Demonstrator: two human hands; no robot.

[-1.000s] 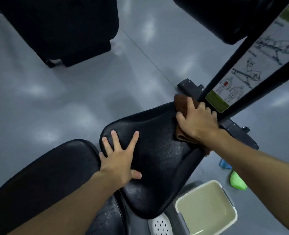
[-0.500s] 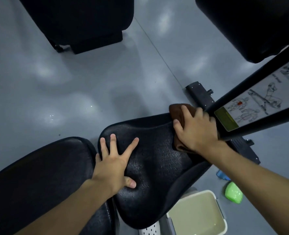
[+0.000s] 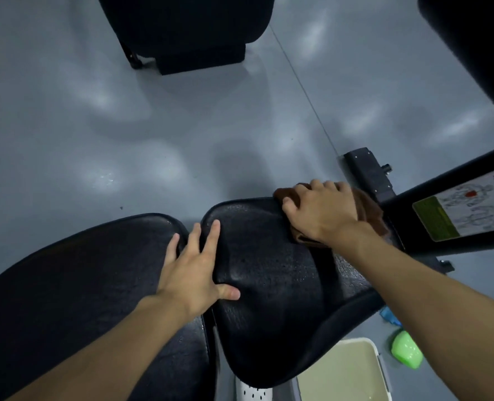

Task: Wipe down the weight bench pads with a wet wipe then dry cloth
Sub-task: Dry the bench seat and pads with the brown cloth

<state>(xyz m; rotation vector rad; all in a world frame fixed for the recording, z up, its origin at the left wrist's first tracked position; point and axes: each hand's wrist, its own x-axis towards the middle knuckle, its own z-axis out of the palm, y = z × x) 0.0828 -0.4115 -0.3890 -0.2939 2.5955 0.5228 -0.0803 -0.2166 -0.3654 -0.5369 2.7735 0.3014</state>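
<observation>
Our right hand (image 3: 324, 209) has slid the cloth (image 3: 370, 212) to the far edge of the seat pad (image 3: 269, 314), fingers curled over it. Left hand (image 3: 193, 270) flat, spread, bracing. We see droplets (image 3: 271, 273) left, so drying looks part-done.

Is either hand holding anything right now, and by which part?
The right hand holds the brown cloth, fingers curled over its middle, against the far end of the seat pad. The left hand lies flat on that pad, holding nothing.

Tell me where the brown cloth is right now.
Head view, right of centre: the brown cloth lies under the right hand at the far edge of the seat pad, just beside the black frame bar.
</observation>
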